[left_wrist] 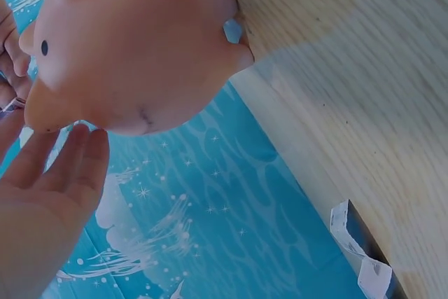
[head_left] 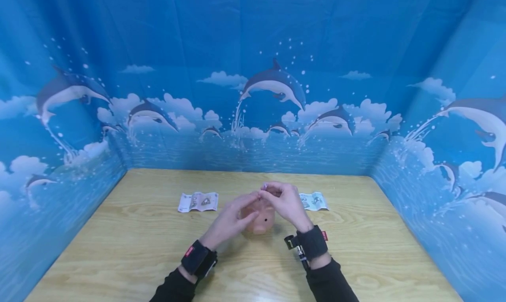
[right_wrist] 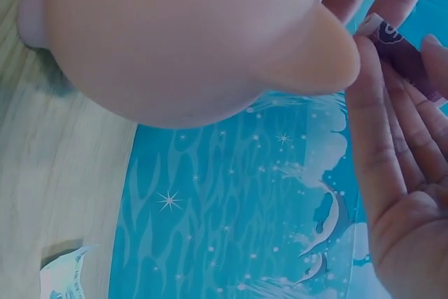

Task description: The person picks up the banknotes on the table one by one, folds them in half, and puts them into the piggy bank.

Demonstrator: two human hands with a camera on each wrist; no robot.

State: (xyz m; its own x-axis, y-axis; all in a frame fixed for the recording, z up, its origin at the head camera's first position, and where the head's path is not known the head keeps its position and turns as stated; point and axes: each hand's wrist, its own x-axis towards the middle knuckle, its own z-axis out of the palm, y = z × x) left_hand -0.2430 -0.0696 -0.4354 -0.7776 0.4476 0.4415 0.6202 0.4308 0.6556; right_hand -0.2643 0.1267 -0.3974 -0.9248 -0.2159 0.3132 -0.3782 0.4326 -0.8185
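Dolphin curtain (head_left: pixel 221 38) behind, right hand (head_left: pixel 287 204) pinches an illegible banknote (right_wrist: pixel 406 63), left hand (head_left: pixel 228 218) loosely touches piggy bank (head_left: pixel 259 222).

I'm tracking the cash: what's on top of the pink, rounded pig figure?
Above the pig figure, the right hand pinches a purplish paper banknote beside the left hand. The hands partly cover the figure's top; what's beneath them can't be seen.
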